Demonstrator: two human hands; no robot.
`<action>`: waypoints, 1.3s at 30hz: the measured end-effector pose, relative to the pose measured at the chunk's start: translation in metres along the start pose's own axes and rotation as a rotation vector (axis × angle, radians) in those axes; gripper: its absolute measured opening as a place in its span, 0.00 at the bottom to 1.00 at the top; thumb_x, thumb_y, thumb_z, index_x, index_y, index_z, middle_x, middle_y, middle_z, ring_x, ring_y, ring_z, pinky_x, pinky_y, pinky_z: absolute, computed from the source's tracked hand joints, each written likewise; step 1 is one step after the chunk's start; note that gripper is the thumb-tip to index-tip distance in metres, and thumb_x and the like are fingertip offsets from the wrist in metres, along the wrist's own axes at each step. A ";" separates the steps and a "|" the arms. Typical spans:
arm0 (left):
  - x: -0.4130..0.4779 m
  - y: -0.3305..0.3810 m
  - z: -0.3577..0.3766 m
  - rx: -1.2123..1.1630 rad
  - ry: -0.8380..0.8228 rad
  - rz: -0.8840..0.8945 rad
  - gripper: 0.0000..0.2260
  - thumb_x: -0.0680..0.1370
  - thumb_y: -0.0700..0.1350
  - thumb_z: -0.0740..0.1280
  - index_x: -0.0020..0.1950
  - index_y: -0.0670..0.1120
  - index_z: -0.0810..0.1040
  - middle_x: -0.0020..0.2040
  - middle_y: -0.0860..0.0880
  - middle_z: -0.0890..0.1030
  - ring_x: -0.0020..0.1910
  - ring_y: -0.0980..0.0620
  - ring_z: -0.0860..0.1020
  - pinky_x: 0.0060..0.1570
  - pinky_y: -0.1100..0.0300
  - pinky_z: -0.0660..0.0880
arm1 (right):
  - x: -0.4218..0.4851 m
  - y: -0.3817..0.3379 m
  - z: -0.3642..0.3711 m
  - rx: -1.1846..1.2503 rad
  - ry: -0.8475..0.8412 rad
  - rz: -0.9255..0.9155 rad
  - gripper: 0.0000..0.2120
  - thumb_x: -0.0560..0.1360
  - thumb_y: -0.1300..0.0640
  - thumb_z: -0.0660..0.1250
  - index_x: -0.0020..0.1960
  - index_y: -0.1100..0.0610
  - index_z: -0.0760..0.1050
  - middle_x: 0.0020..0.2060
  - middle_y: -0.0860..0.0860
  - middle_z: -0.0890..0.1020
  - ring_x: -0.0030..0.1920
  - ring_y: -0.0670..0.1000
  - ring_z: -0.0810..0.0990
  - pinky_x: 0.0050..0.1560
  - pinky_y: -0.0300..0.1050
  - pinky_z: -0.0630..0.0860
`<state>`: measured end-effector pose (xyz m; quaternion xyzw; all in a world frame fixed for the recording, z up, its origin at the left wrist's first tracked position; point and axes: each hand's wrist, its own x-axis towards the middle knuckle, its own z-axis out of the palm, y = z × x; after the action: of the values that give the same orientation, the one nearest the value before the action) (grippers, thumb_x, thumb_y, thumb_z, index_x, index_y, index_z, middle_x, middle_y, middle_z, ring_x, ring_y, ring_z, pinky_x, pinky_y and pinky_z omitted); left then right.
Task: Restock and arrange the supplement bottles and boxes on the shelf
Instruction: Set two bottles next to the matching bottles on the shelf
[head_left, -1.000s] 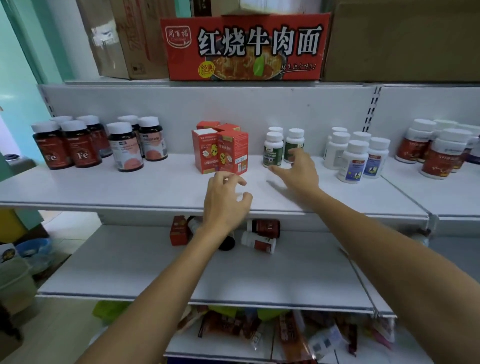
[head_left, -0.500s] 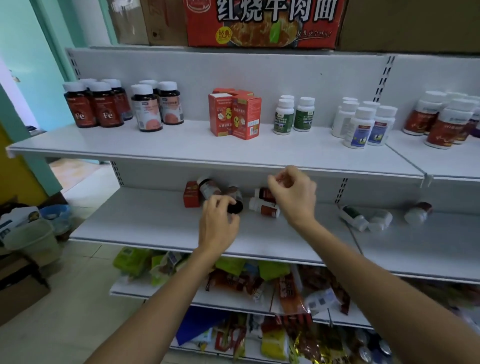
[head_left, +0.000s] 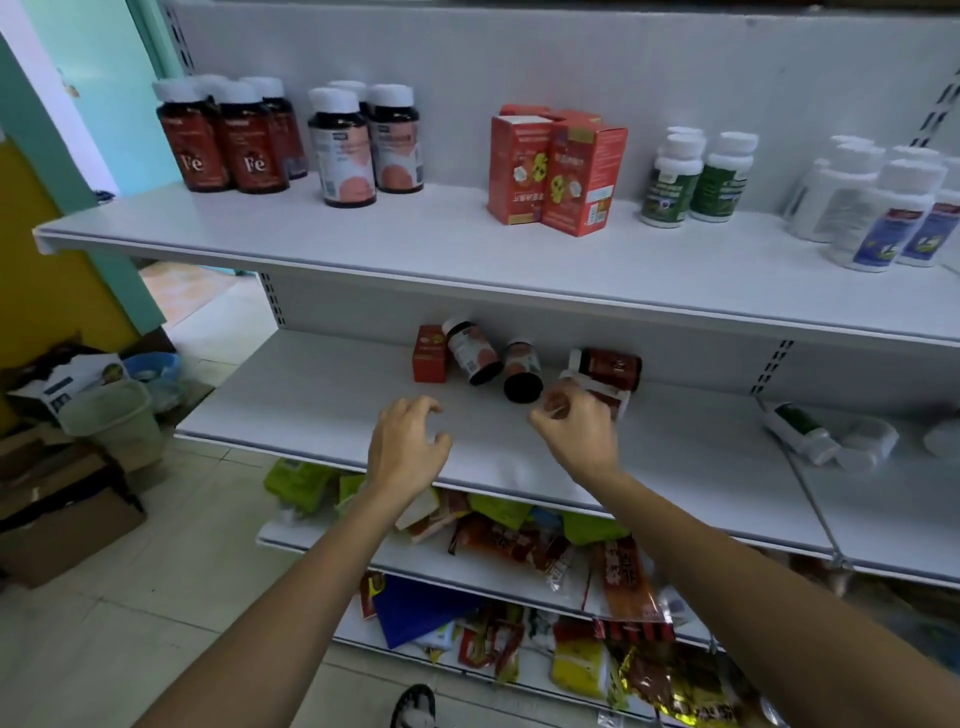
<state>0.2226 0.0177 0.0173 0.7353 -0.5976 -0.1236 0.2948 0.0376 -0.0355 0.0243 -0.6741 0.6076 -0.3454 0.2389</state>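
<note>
At the back of the middle shelf (head_left: 322, 405) lie several toppled bottles: two dark ones with pink labels (head_left: 470, 349), (head_left: 521, 368), a dark red one (head_left: 607, 367) and a white-and-red one (head_left: 613, 397), next to a small red box (head_left: 430, 353). My left hand (head_left: 402, 449) hovers over the shelf front, fingers loosely curled, holding nothing. My right hand (head_left: 576, 426) is just in front of the white-and-red bottle, fingers curled, empty as far as I can see. The upper shelf (head_left: 291, 244) holds upright Fe bottles (head_left: 223, 140), pink-label bottles (head_left: 363, 145), red boxes (head_left: 558, 171) and green-label bottles (head_left: 696, 176).
White bottles with blue labels (head_left: 883, 213) stand at the upper right. More toppled bottles (head_left: 810, 431) lie on the right shelf section. Snack packets (head_left: 519, 540) fill the lower shelves. A bin (head_left: 111, 415) and cardboard boxes (head_left: 57, 525) sit on the floor at left.
The view dropped from the upper shelf to the middle one. Both hands came down from the upper shelf to the toppled bottles; the left hand has drawn back slightly from them.
</note>
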 end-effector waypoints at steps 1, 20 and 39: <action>0.012 -0.008 0.002 -0.029 -0.015 -0.009 0.15 0.76 0.42 0.65 0.62 0.43 0.74 0.61 0.44 0.75 0.61 0.46 0.72 0.57 0.56 0.68 | 0.011 0.003 0.012 -0.012 -0.017 0.014 0.15 0.71 0.54 0.69 0.57 0.57 0.76 0.48 0.53 0.81 0.50 0.54 0.79 0.47 0.47 0.76; 0.203 -0.010 0.116 -0.535 -0.211 -0.412 0.07 0.78 0.45 0.63 0.45 0.43 0.76 0.45 0.47 0.78 0.53 0.44 0.76 0.37 0.66 0.68 | 0.161 0.065 0.125 0.075 -0.027 0.211 0.17 0.71 0.51 0.71 0.55 0.58 0.73 0.41 0.53 0.76 0.45 0.53 0.78 0.45 0.46 0.74; 0.072 -0.022 0.033 -0.651 -0.161 -0.251 0.26 0.66 0.43 0.77 0.59 0.48 0.69 0.50 0.52 0.78 0.50 0.51 0.77 0.50 0.60 0.72 | 0.053 0.025 0.064 0.666 -0.304 0.366 0.21 0.67 0.64 0.74 0.58 0.60 0.72 0.51 0.57 0.81 0.50 0.55 0.81 0.50 0.49 0.79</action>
<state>0.2407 -0.0574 -0.0097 0.6584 -0.4531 -0.4003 0.4482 0.0706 -0.0980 -0.0258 -0.4841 0.5301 -0.3716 0.5887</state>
